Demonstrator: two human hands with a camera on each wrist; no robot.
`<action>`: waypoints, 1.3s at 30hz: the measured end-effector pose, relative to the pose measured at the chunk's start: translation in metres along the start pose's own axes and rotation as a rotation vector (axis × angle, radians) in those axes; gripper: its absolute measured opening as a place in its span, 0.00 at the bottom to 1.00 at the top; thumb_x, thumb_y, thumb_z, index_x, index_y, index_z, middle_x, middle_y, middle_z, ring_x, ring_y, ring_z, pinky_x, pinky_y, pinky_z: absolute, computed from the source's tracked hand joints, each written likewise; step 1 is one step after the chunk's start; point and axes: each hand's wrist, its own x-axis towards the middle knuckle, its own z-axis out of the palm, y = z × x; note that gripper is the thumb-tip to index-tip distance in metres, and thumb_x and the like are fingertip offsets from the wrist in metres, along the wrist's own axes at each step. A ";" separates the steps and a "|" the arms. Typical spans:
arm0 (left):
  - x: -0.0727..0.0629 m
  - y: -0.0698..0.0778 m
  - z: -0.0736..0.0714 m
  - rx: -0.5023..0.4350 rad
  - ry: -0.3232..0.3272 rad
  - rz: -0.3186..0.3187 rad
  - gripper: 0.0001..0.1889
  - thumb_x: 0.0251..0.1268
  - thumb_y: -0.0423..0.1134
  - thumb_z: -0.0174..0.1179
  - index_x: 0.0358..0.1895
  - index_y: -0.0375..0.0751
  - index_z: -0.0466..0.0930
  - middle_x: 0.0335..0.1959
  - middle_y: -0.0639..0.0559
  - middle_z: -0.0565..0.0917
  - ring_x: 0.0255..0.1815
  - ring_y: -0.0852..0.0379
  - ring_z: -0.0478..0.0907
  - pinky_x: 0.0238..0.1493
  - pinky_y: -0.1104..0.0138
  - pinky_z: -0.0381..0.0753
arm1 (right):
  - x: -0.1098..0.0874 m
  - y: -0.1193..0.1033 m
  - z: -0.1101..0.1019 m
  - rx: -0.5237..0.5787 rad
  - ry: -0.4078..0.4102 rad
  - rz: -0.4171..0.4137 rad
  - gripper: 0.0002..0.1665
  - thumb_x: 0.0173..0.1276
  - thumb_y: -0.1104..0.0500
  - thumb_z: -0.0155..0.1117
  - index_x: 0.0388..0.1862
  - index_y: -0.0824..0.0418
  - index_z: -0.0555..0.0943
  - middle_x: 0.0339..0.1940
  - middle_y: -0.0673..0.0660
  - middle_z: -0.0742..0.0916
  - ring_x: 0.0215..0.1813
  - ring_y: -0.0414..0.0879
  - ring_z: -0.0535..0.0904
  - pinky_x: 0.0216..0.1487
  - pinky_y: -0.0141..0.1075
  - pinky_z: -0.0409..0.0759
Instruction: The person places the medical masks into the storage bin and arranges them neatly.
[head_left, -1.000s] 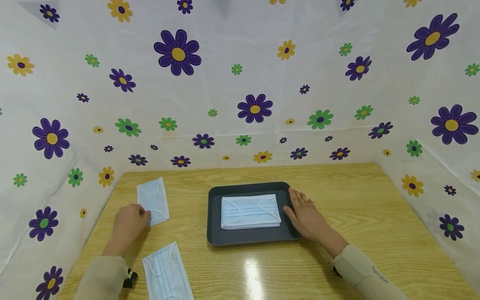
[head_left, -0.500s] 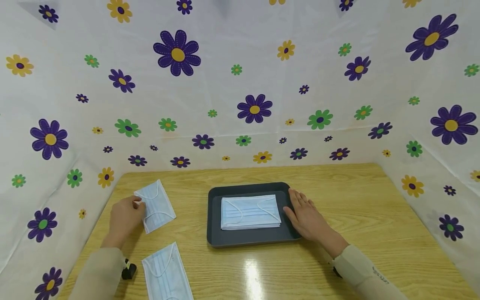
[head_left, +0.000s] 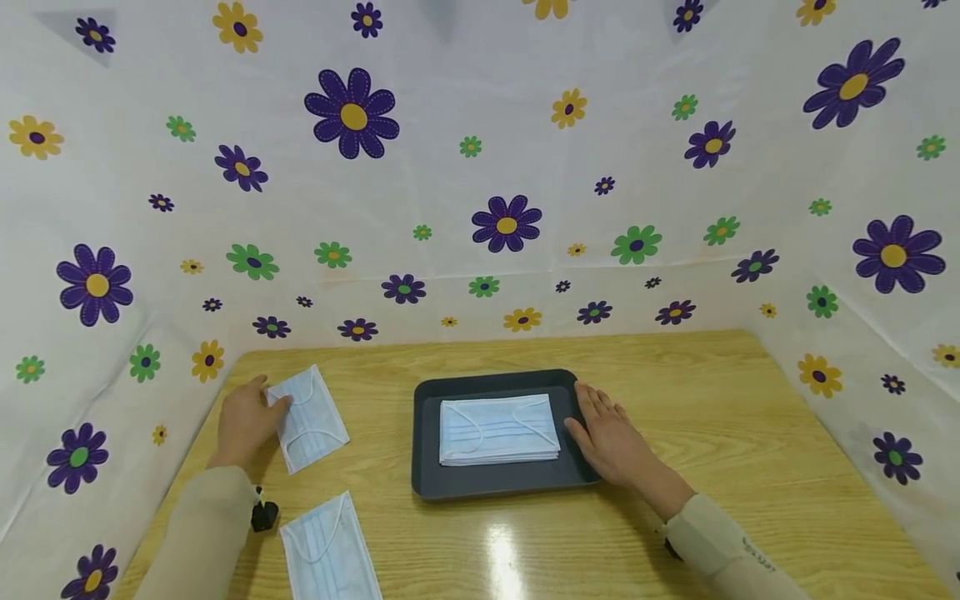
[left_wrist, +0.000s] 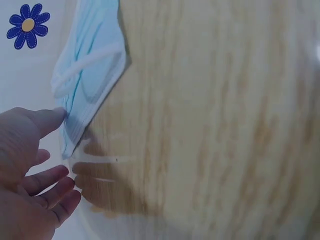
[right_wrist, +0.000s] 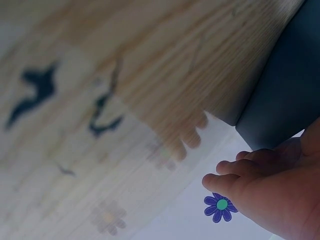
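Note:
My left hand [head_left: 246, 423] is at the left edge of a pale blue face mask [head_left: 310, 421] lying slanted on the table. Its thumb overlaps the mask's edge while the other fingers stay spread apart beyond it; the left wrist view shows the thumb [left_wrist: 52, 120] at the mask [left_wrist: 92, 65] and the loose fingers below. A second face mask [head_left: 328, 546] lies nearer the front. My right hand [head_left: 618, 442] rests with straight fingers along the right rim of a dark grey tray [head_left: 487, 487]. Inside that tray is a neat stack of face masks [head_left: 498, 429].
The wood-grain table [head_left: 675, 542] is glossy and reflects light. A white cloth with printed flowers [head_left: 420, 167] encloses it at the back and both sides. Black wrist cameras [head_left: 264, 512] sit by the sleeves.
The far-left mask has turned, its upper end swinging left and lower end right. My left hand has shifted slightly left and its thumb and index finger have parted. My right hand stays at the tray.

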 end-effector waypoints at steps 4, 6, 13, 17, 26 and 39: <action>0.003 -0.006 0.001 0.010 -0.010 0.011 0.36 0.73 0.42 0.64 0.71 0.15 0.66 0.40 0.28 0.82 0.36 0.42 0.75 0.41 0.48 0.84 | -0.001 -0.001 0.000 0.004 -0.005 -0.002 0.41 0.87 0.49 0.49 0.84 0.75 0.52 0.83 0.75 0.64 0.82 0.74 0.59 0.78 0.71 0.59; 0.005 -0.009 0.001 0.014 -0.009 0.016 0.36 0.72 0.43 0.64 0.70 0.14 0.67 0.39 0.28 0.83 0.36 0.42 0.76 0.39 0.50 0.84 | -0.001 -0.001 0.000 0.002 -0.004 -0.003 0.41 0.87 0.49 0.49 0.84 0.75 0.52 0.83 0.75 0.64 0.82 0.74 0.59 0.78 0.71 0.59; 0.000 -0.022 -0.011 0.000 -0.102 -0.061 0.32 0.72 0.51 0.65 0.61 0.21 0.77 0.49 0.26 0.83 0.45 0.36 0.78 0.47 0.47 0.81 | -0.001 -0.001 0.000 -0.001 -0.001 -0.005 0.41 0.87 0.49 0.48 0.84 0.75 0.52 0.83 0.75 0.64 0.82 0.74 0.59 0.78 0.71 0.59; -0.004 -0.023 -0.020 -0.042 -0.174 -0.137 0.29 0.72 0.54 0.65 0.51 0.24 0.79 0.46 0.30 0.82 0.46 0.37 0.76 0.47 0.51 0.79 | -0.001 -0.001 -0.001 0.001 0.001 -0.006 0.41 0.87 0.49 0.48 0.84 0.75 0.52 0.83 0.75 0.64 0.82 0.74 0.60 0.78 0.71 0.59; -0.010 -0.025 -0.029 -0.173 -0.267 -0.163 0.22 0.72 0.46 0.67 0.47 0.27 0.76 0.30 0.48 0.85 0.33 0.52 0.82 0.35 0.66 0.80 | 0.000 0.000 -0.001 0.007 -0.004 -0.004 0.41 0.88 0.49 0.48 0.84 0.74 0.51 0.83 0.75 0.63 0.83 0.74 0.59 0.78 0.71 0.59; -0.020 -0.031 -0.026 -0.502 -0.363 -0.322 0.37 0.79 0.55 0.60 0.69 0.21 0.71 0.28 0.56 0.86 0.29 0.61 0.85 0.36 0.68 0.89 | 0.000 0.000 0.000 0.011 0.000 -0.009 0.41 0.88 0.49 0.48 0.85 0.74 0.51 0.83 0.75 0.63 0.83 0.74 0.59 0.78 0.71 0.58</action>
